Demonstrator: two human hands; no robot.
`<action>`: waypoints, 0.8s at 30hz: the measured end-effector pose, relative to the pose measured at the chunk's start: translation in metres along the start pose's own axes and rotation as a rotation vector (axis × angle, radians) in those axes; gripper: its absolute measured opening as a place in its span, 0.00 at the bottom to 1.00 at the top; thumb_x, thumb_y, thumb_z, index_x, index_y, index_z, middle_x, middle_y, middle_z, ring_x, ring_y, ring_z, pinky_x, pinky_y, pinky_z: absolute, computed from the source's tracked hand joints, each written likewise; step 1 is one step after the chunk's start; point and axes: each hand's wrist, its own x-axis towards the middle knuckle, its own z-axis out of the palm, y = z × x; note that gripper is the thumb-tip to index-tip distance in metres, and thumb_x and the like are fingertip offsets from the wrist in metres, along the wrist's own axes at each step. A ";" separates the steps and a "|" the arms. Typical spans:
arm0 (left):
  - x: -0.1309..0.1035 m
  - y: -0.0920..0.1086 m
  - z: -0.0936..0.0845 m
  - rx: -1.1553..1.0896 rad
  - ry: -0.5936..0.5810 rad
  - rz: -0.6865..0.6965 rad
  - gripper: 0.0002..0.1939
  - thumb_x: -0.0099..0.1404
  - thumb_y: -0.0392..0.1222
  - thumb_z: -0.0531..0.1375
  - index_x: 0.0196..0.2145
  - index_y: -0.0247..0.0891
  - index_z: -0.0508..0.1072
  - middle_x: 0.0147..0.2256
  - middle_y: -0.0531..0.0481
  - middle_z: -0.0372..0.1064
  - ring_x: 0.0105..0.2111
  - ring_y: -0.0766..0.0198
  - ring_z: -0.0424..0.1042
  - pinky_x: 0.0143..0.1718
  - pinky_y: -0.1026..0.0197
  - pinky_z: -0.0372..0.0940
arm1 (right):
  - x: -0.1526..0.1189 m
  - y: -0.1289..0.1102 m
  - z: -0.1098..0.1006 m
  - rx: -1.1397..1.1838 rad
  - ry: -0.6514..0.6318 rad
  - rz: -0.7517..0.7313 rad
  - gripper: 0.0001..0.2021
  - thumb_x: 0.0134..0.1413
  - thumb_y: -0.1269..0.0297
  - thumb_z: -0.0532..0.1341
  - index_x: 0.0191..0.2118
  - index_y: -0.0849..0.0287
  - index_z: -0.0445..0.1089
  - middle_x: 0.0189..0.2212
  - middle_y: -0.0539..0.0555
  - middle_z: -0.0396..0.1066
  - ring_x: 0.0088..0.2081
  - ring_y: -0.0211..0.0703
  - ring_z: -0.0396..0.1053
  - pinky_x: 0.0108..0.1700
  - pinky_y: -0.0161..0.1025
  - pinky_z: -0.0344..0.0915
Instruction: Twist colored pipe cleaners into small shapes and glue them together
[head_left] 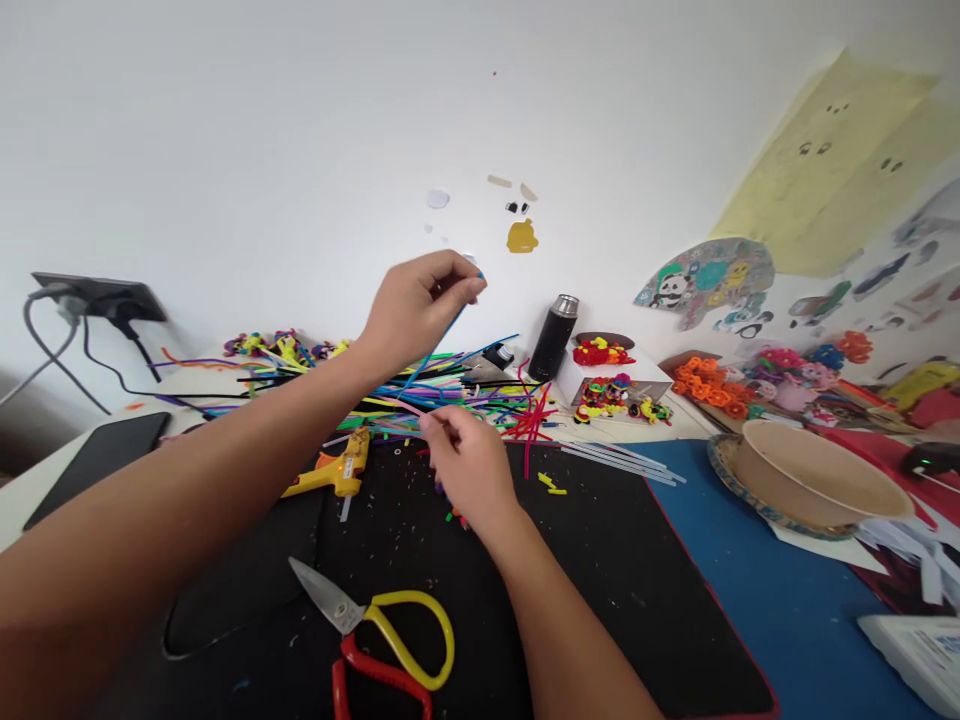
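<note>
Raised in front of the wall, my left hand (pixel 420 308) pinches a blue pipe cleaner (pixel 421 370) between thumb and fingertips. The pipe cleaner slants down toward a heap of mixed-colour pipe cleaners (pixel 360 385) at the back of the table. My right hand (pixel 476 465) is lower, over the black mat's back edge, with its fingers curled closed. A pink strand (pixel 401 403) reaches its thumb tip; whether it is gripped I cannot tell. Small purple, green and red bits (pixel 454 516) show under that hand, mostly hidden.
Scissors with yellow and red handles (pixel 390 640) lie open on the black mat (pixel 600 580). A yellow glue gun (pixel 337 472) is left of my right hand. Behind stand a black flask (pixel 553 340) and small colourful figures (pixel 604 395). Clear glue sticks (pixel 622 462) and a bowl (pixel 817 475) sit right.
</note>
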 end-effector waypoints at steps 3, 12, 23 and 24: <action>-0.007 0.006 0.003 0.028 -0.115 0.015 0.07 0.68 0.41 0.61 0.35 0.37 0.77 0.30 0.50 0.76 0.28 0.65 0.68 0.33 0.60 0.62 | 0.005 0.009 0.000 0.180 0.032 0.092 0.14 0.68 0.51 0.57 0.43 0.54 0.73 0.20 0.44 0.67 0.20 0.39 0.67 0.26 0.34 0.59; -0.029 0.011 0.013 0.010 -0.377 0.024 0.09 0.68 0.44 0.60 0.35 0.39 0.77 0.30 0.50 0.76 0.29 0.64 0.70 0.32 0.61 0.62 | 0.008 0.016 0.001 0.239 0.110 0.092 0.16 0.66 0.51 0.59 0.51 0.55 0.69 0.23 0.43 0.67 0.19 0.38 0.66 0.25 0.34 0.60; -0.061 0.028 0.015 -0.016 -0.479 0.142 0.08 0.72 0.41 0.58 0.36 0.41 0.77 0.36 0.48 0.79 0.38 0.60 0.77 0.41 0.58 0.68 | 0.009 0.013 -0.009 0.107 0.138 0.149 0.13 0.62 0.62 0.57 0.26 0.55 0.69 0.14 0.49 0.66 0.20 0.47 0.69 0.24 0.37 0.55; -0.062 0.028 0.014 -0.020 -0.478 0.140 0.08 0.72 0.41 0.58 0.36 0.41 0.77 0.36 0.48 0.80 0.38 0.60 0.77 0.41 0.58 0.68 | 0.009 0.014 -0.009 0.086 0.133 0.147 0.14 0.63 0.62 0.57 0.26 0.55 0.69 0.15 0.50 0.67 0.20 0.47 0.69 0.24 0.38 0.54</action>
